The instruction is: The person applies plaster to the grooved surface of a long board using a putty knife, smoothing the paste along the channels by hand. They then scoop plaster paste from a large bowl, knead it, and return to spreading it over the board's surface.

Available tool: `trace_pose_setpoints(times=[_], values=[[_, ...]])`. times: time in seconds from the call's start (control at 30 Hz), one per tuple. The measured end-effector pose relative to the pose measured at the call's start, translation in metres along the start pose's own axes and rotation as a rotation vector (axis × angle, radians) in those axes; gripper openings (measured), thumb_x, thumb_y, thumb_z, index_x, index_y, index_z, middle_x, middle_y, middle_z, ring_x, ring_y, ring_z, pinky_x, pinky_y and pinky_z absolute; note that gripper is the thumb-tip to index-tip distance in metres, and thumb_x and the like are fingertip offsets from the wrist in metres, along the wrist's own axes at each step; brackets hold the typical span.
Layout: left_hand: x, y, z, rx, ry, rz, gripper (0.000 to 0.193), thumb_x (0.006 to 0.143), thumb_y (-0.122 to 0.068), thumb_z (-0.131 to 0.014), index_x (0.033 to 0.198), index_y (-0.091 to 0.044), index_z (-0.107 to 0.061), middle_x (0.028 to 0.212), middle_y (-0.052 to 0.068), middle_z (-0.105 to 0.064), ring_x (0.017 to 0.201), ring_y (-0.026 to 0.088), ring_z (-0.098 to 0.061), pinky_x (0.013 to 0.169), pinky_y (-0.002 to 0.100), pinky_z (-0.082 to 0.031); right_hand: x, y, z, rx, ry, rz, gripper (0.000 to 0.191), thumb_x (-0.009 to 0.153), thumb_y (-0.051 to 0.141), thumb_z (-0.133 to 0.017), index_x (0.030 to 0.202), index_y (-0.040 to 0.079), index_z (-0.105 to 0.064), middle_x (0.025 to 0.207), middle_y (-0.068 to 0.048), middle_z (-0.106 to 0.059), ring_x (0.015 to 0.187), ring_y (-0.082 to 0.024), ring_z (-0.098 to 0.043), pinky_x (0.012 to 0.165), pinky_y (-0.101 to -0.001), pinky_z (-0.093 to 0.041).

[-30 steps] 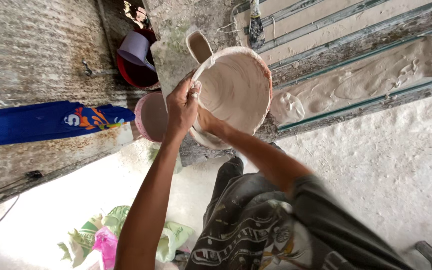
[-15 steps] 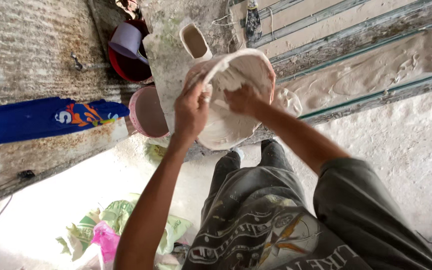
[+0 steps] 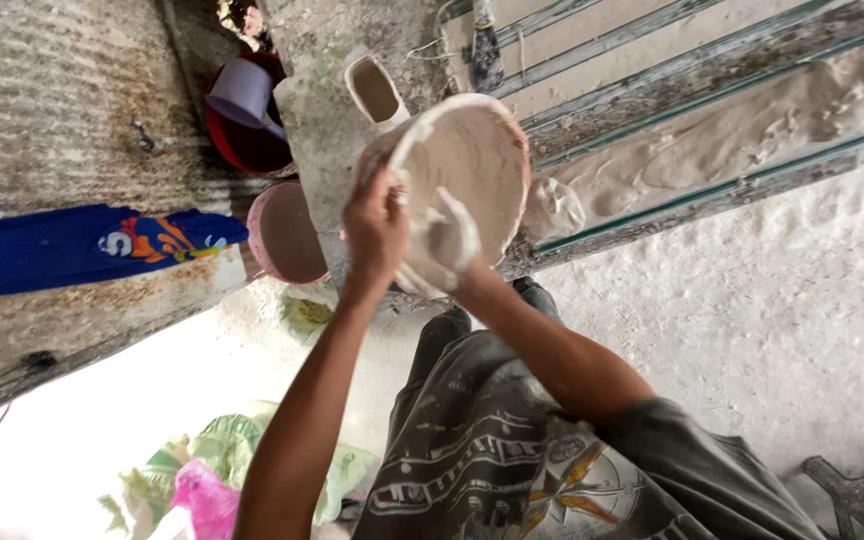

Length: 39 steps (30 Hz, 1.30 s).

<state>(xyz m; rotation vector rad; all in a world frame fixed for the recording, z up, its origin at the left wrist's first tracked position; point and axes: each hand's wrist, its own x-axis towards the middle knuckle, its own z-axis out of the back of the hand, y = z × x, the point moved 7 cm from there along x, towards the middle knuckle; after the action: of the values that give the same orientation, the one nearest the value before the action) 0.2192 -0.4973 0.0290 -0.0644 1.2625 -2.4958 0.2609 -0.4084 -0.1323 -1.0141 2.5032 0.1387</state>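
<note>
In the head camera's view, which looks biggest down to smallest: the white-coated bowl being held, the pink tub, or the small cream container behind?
1. White-coated bowl, though it is held up nearer the camera, which enlarges it.
2. Pink tub, partly hidden by the left hand's arm.
3. Small cream container, clearly smallest.

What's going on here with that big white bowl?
A person holds a round basin, coated in pale wet paste, tilted up in front of them. The left hand grips its rim, while the paste-covered right hand presses against its inner surface. A pink bucket sits on the ground nearby.
</note>
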Motion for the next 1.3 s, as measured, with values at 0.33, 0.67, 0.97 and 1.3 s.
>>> trace_pose_setpoints(times=[0.33,0.67,0.97,1.3], values=[[0.001,0.035,0.050,-0.139,-0.239,-0.082,0.026,0.107,-0.003,-0.058,0.132,-0.002,-0.066,0.104,0.011,-0.075,0.091,0.017,-0.070,0.081,0.032,-0.057,-0.073,0.289,0.063,-0.824,-0.671,0.677,0.009,0.098,0.003,-0.052,0.098,0.004,-0.060,0.093,-0.011,-0.058,0.071,-0.021,-0.060,0.053,-0.0345,-0.056],[-0.003,0.019,0.039,-0.142,-0.233,-0.096,0.042,0.100,0.004,-0.052,0.139,-0.006,-0.064,0.108,0.011,-0.074,0.090,0.020,-0.071,0.082,0.034,-0.060,-0.087,0.270,-0.020,-1.229,-0.377,0.812,0.036,0.109,0.038,-0.046,0.112,0.006,-0.062,0.106,-0.013,-0.068,0.091,-0.020,-0.068,0.079,-0.0359,-0.061],[-0.014,-0.011,0.011,0.000,0.004,-0.095,0.034,0.104,-0.008,-0.059,0.138,-0.010,-0.061,0.147,0.018,-0.060,0.114,0.029,-0.073,0.084,0.034,-0.064,0.022,0.082,-0.063,-2.668,0.595,0.448,0.051,0.099,0.040,-0.062,0.129,-0.001,-0.057,0.127,-0.022,-0.064,0.108,-0.037,-0.064,0.098,-0.0554,-0.046],[-0.032,-0.004,0.016,-0.040,-0.091,-0.304,0.041,0.104,-0.003,-0.057,0.144,-0.005,-0.059,0.143,0.024,-0.063,0.130,0.037,-0.066,0.103,0.041,-0.060,0.037,-0.007,0.026,-2.277,0.197,0.179,0.068,0.086,0.049,-0.069,0.136,0.006,-0.053,0.132,-0.015,-0.063,0.110,-0.033,-0.063,0.099,-0.0541,-0.044]])
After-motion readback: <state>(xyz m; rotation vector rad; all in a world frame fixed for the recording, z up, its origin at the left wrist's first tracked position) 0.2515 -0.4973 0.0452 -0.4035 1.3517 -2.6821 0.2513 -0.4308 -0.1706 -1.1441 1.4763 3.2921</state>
